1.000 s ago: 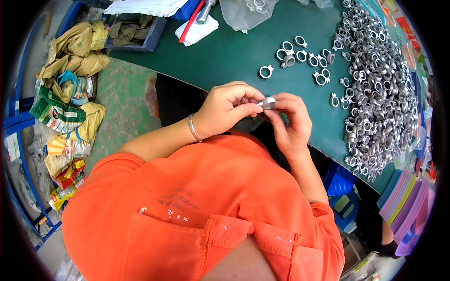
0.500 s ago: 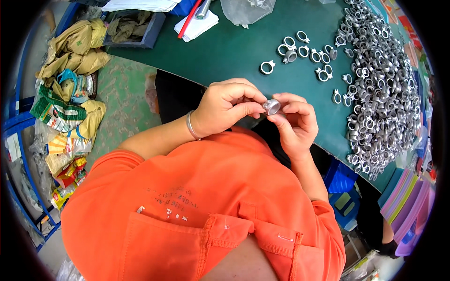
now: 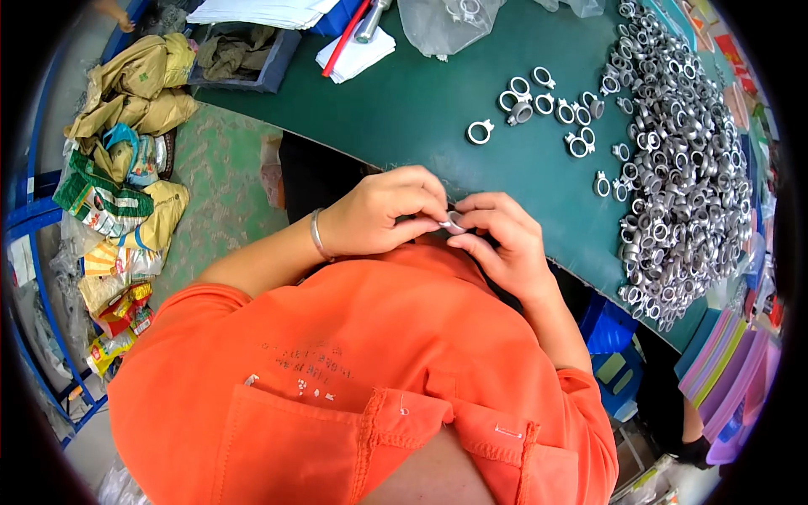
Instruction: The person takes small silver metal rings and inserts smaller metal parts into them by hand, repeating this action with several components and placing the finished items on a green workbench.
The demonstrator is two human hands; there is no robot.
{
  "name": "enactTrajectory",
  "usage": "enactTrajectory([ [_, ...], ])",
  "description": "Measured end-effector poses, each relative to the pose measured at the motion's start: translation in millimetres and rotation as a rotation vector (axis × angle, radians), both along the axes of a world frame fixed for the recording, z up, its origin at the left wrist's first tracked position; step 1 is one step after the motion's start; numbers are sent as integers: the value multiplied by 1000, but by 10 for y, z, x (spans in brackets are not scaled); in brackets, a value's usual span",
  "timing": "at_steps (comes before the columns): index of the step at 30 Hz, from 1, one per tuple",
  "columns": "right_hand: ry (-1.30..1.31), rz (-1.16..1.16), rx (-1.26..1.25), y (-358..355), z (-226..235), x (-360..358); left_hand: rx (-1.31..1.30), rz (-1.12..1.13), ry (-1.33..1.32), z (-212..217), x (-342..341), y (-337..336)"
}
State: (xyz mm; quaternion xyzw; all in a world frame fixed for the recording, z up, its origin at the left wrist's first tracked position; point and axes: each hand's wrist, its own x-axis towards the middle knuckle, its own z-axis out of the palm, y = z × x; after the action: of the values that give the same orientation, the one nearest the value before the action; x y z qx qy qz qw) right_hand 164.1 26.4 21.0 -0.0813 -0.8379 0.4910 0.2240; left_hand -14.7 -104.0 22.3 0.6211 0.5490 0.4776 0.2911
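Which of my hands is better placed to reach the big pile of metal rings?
Probably your right hand: it is nearer the pile, which lies along the right of the green table. Your left hand is farther off. Both hold one metal ring, so the right may need to let go first.

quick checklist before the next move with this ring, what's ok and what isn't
1. Left hand on the metal ring: ok, fingertips pinch its left side.
2. Right hand on it too: ok, thumb and fingers are at its right side.
3. Ring fully in view: not ok, fingers cover much of it.
4. Ring free of flaws: cannot tell, too small and covered.
5. Left wrist bare: not ok, a bracelet is on it.
6. Nearest loose ring apart from the big pile: ok, it lies alone on the green table.
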Motion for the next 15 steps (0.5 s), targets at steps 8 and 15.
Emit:
enactTrajectory([
  [8,-64,-393,489,299,-77,-490,-184,124,-15,-15,56,94],
  [15,85,-176,-129,225,-80,-246,-301,181,-493,-77,42,180],
])
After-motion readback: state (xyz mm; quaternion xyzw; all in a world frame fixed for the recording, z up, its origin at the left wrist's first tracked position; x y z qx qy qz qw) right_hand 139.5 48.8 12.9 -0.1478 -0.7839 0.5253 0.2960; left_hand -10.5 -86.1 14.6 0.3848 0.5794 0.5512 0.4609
